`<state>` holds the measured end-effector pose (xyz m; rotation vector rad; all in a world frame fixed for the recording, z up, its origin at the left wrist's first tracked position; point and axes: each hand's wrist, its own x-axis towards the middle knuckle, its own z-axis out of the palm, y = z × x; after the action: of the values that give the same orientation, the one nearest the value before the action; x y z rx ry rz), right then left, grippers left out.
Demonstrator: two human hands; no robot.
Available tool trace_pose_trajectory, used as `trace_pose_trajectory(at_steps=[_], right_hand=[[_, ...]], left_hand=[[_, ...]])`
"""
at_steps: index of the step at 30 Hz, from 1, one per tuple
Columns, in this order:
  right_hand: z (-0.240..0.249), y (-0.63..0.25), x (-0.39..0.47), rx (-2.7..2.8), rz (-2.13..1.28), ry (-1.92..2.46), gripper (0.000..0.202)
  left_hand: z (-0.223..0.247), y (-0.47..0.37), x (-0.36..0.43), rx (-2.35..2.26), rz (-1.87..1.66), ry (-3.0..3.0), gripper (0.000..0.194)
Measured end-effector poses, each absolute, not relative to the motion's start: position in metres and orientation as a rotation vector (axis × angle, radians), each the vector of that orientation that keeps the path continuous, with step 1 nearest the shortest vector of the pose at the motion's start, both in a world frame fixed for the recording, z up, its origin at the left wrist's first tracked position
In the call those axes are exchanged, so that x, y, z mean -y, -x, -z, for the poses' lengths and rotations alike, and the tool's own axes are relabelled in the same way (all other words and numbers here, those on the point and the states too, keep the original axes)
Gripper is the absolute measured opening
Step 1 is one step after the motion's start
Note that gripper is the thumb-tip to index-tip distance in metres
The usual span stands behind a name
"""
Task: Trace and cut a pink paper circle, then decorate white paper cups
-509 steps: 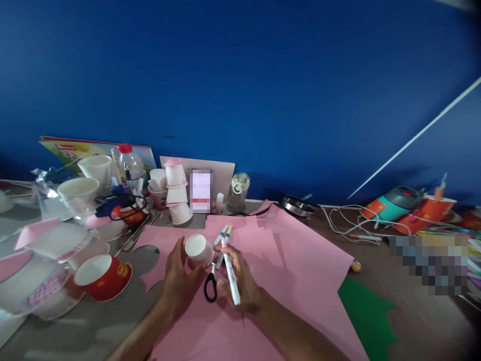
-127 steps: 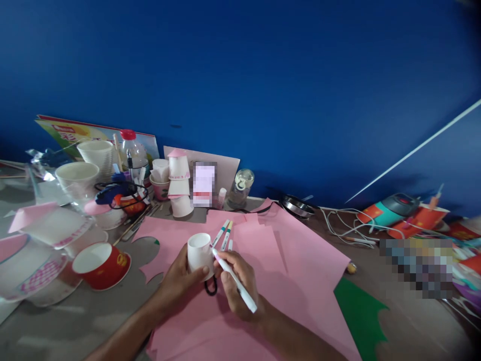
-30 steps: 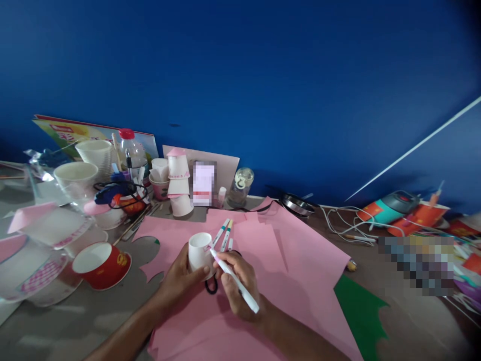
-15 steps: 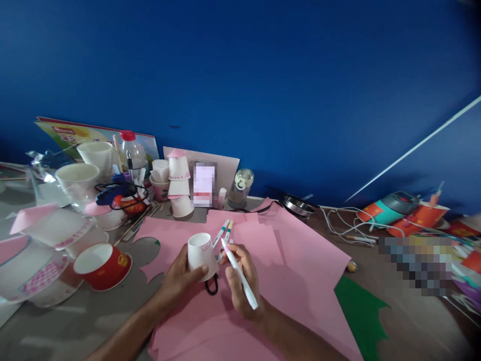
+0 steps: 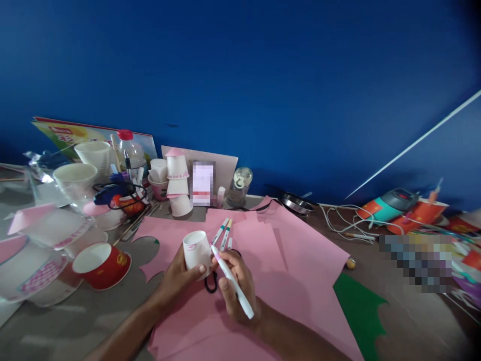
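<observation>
White cup (image 5: 196, 250), one — small pink outline near its upper edge; above the pink paper (image 5: 304, 281), left hand (image 5: 181, 275) clamped around its side. White marker (image 5: 236, 289), one — pinched in the right hand (image 5: 246, 282), tip at the cup's right side, contact not tellable. Pens (image 5: 226, 235), on the paper, just beyond. Black loop (image 5: 210, 288), between the hands.

Bare-armed and bare-handed, the person shows an ungloved left hand (image 5: 177, 275) and right hand (image 5: 245, 285), a rounded nail on the left thumb (image 5: 194, 274), and a slender, uncovered left forearm (image 5: 130, 325) and right forearm (image 5: 291, 330) tapering to narrow wrists.
</observation>
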<state>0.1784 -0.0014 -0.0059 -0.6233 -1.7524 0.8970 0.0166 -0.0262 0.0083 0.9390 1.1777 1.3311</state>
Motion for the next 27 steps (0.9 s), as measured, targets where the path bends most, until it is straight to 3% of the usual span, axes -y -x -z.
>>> trace_pose_trajectory(at_steps=[10, 17, 23, 27], right_hand=[[0.000, -0.178, 0.004, 1.812, -0.850, 0.488, 0.039], [-0.014, -0.176, 0.007, 1.887, -0.744, 0.383, 0.038], [-0.011, -0.176, 0.008, 1.905, -0.737, 0.328, 0.039], [-0.010, -0.176, 0.008, 1.955, -0.675, 0.294, 0.041]], left_hand=[[-0.013, -0.018, 0.023, -1.131, -1.328, -0.825, 0.050], [-0.016, -0.018, 0.023, -1.345, -1.299, -0.915, 0.054], [-0.018, -0.018, 0.022, -1.090, -1.292, -0.846, 0.039], [-0.017, -0.016, 0.023, -1.109, -1.283, -0.895, 0.046]])
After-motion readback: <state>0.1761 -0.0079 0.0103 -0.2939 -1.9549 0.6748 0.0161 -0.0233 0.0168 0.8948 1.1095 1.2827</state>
